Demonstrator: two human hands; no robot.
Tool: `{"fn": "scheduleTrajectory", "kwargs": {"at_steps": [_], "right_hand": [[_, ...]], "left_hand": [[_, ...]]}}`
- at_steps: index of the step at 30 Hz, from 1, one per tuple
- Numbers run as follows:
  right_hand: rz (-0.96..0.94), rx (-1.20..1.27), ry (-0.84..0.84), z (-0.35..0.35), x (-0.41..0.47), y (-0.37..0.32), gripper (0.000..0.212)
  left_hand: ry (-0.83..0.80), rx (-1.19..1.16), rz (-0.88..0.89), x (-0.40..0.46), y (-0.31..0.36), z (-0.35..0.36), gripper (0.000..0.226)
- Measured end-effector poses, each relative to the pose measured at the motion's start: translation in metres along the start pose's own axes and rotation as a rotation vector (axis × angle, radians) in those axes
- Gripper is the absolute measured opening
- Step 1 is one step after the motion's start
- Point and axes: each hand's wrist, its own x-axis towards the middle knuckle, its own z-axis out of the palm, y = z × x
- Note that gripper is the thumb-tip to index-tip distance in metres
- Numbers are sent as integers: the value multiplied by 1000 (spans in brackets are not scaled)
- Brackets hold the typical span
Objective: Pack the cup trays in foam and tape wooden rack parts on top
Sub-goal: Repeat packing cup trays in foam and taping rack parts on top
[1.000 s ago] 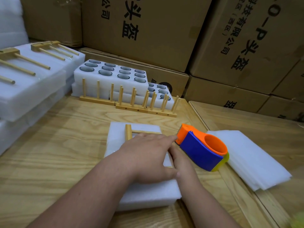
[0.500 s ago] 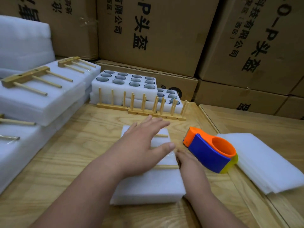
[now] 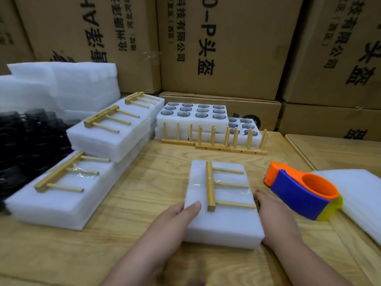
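Observation:
A white foam pack (image 3: 222, 221) lies on the wooden table in front of me. A wooden rack part (image 3: 210, 186) with three pegs lies flat on its top under clear tape. My left hand (image 3: 175, 217) grips the pack's left edge, thumb on top. My right hand (image 3: 272, 211) holds its right side, fingers partly hidden behind the foam. The orange and blue tape dispenser (image 3: 303, 190) rests on the table just right of the pack. Open cup trays (image 3: 191, 114) in foam stand at the back.
Finished foam packs with taped rack parts (image 3: 61, 195) are stacked at the left, beside a black pile (image 3: 26, 145). Upright wooden racks (image 3: 218, 139) stand before the cup trays. Foam sheets (image 3: 362, 199) lie at the right. Cardboard boxes (image 3: 222, 44) wall the back.
My left hand has come off the top of the pack and now grips its left edge, uncovering the taped rack part. The view has swung left, showing more stacked packs.

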Motion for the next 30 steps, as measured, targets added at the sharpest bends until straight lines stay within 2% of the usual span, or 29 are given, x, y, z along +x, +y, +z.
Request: {"fn": "scheduleTrajectory", "kwargs": {"at_steps": [3, 6, 10, 15, 19, 26, 30], "right_hand": [[-14, -12, -18, -1, 0, 1, 11], [-25, -24, -38, 0, -1, 0, 24], [-20, -86, -36, 2, -2, -2, 49], [-11, -68, -28, 3, 1, 1, 57], [19, -66, -38, 5, 5, 2, 64], [-4, -67, -29, 7, 8, 0, 63], [-6, -46, -41, 6, 9, 1, 61]], "left_hand": [[5, -100, 24, -5, -1, 7, 48], [182, -355, 23, -5, -1, 15, 69], [437, -630, 33, -6, -2, 10, 63], [552, -684, 140, -33, 1, -40, 35], [606, -616, 213, -68, 15, -101, 37], [813, -583, 315, -101, 33, -185, 35], [883, -614, 306, -103, 28, -215, 47]]}}
